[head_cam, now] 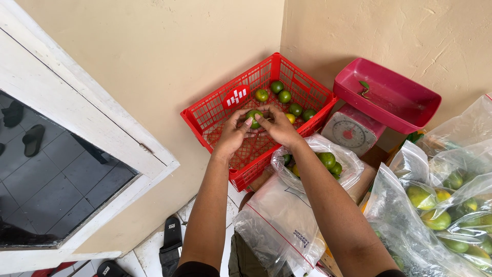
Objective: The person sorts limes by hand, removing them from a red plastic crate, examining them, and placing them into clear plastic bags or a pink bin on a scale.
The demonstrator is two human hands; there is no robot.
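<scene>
Two beige plastered walls [154, 56] meet in a corner [283, 31] in even daylight. Left of that corner, a white-painted window frame [92, 110] slants down, its dark pane [46, 174] showing grey tiles. Below the frame, well down from the corner, black sandals [171, 238] lie on the white-tiled floor [148, 251].

Green fruit [253, 118] half hidden by fingers [266, 122] — bagged fruit [461, 215] cut off.
</scene>
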